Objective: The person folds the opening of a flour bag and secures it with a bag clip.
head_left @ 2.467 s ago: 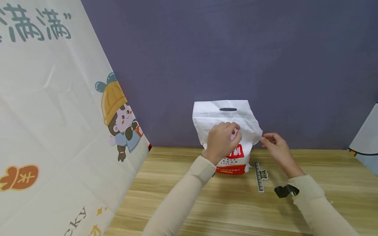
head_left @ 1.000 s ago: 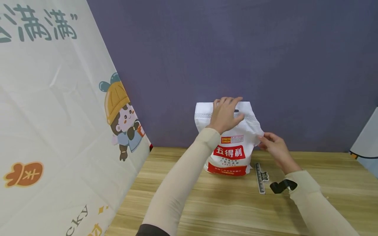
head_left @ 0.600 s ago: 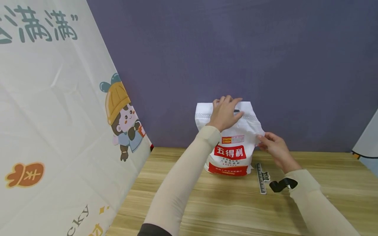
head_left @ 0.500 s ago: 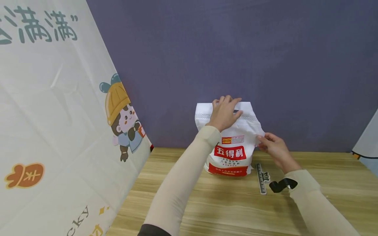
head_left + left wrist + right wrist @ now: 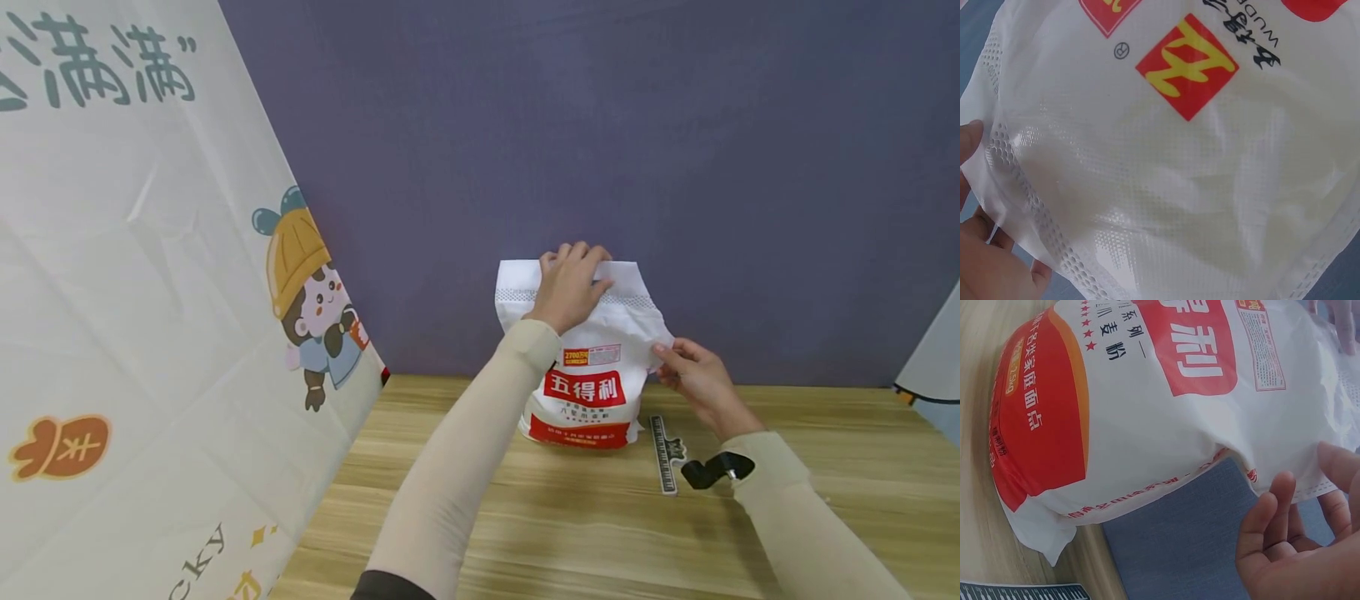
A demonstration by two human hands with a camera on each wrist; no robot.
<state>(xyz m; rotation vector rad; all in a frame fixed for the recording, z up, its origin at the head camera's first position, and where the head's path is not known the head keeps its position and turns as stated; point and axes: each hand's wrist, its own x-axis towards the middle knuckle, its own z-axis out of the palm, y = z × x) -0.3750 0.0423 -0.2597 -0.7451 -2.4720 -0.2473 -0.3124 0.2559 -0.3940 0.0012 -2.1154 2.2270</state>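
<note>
A white flour bag (image 5: 585, 387) with red panels and Chinese print stands upright at the back of the wooden table. My left hand (image 5: 566, 287) grips its top edge, fingers bent over the rim and thumb in front, covering the handle slot. In the left wrist view, the bag's plain white face (image 5: 1116, 156) fills most of the picture, and the hand (image 5: 997, 265) holds the perforated edge. My right hand (image 5: 697, 379) pinches the bag's right side edge between thumb and fingers. The right wrist view shows this hand (image 5: 1310, 550) at the bag's upper corner.
A black-and-white clip (image 5: 665, 454) with ruler-like marks lies on the table (image 5: 570, 517), right of the bag. Behind stands a dark blue-grey panel (image 5: 450, 167). A white printed sheet (image 5: 135, 292) borders the left side. My right wrist wears a black camera (image 5: 712, 471).
My left hand has risen from before the bag's front to its top edge, and its fingers and thumb have just closed in there. My right hand has moved slightly inward onto the side edge.
</note>
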